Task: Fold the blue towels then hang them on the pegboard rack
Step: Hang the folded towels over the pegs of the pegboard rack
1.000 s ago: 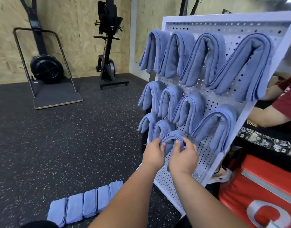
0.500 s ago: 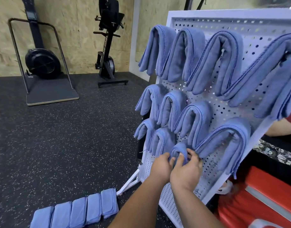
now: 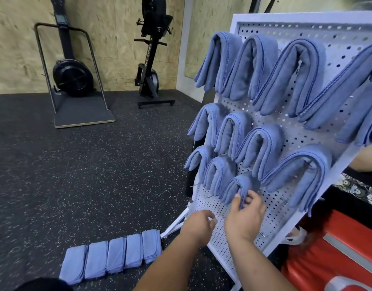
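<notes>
A white pegboard rack [image 3: 275, 211] leans on the right, hung with several folded blue towels in three rows. The lowest hung towel [image 3: 236, 186] drapes over a peg in the bottom row. My right hand [image 3: 245, 217] pinches this towel's right hanging end between thumb and fingers. My left hand [image 3: 198, 224] hovers below and to the left, off the towel, fingers loosely curled and holding nothing. A row of several folded blue towels [image 3: 111, 256] lies on the floor at the rack's foot.
Dark speckled rubber floor [image 3: 86, 164] spreads to the left. Two black exercise machines [image 3: 73, 74] [image 3: 151, 51] stand by the wooden back wall. A person's arm [image 3: 368, 160] and a red box [image 3: 338, 257] sit close behind the rack on the right.
My left hand has let go of the lowest towel and dropped down and left. My right hand stays on the towel's end. The view has moved closer to the rack.
</notes>
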